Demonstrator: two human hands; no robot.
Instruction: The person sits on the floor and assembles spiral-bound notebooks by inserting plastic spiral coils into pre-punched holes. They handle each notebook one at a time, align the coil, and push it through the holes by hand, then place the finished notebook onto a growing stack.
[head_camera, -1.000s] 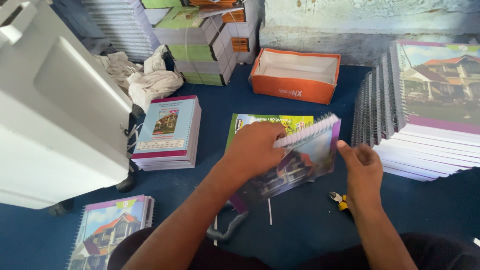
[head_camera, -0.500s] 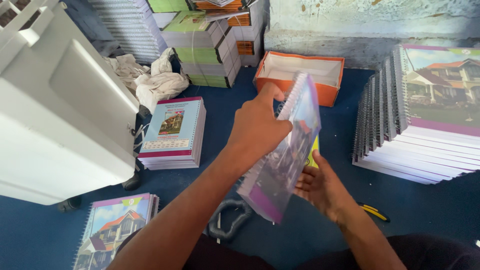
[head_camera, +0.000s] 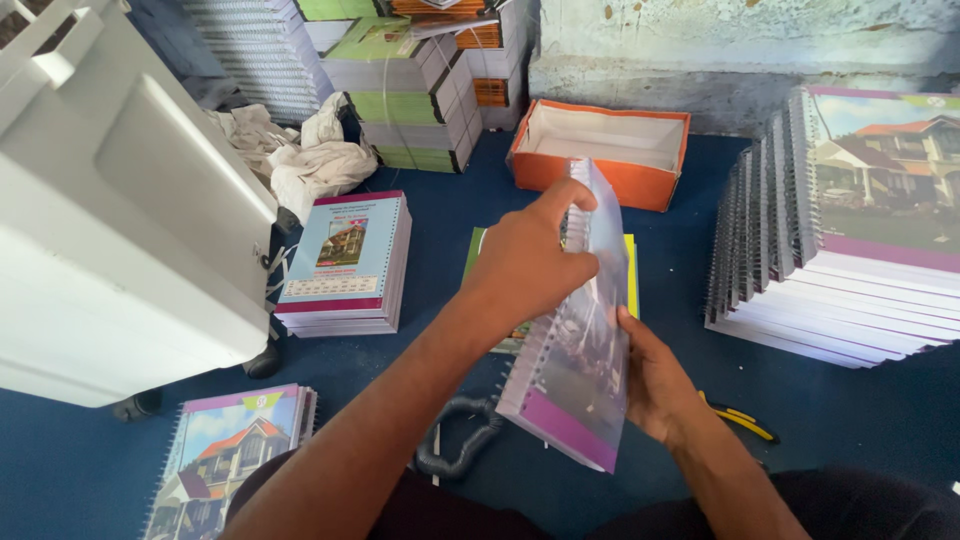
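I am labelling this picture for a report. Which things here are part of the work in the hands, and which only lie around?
In hand:
- spiral notebook, tilted on edge
- left hand on its top, right hand under it

Lying about:
- orange box, open
- pliers on the blue floor
- white cloth
- notebook stack
- white machine
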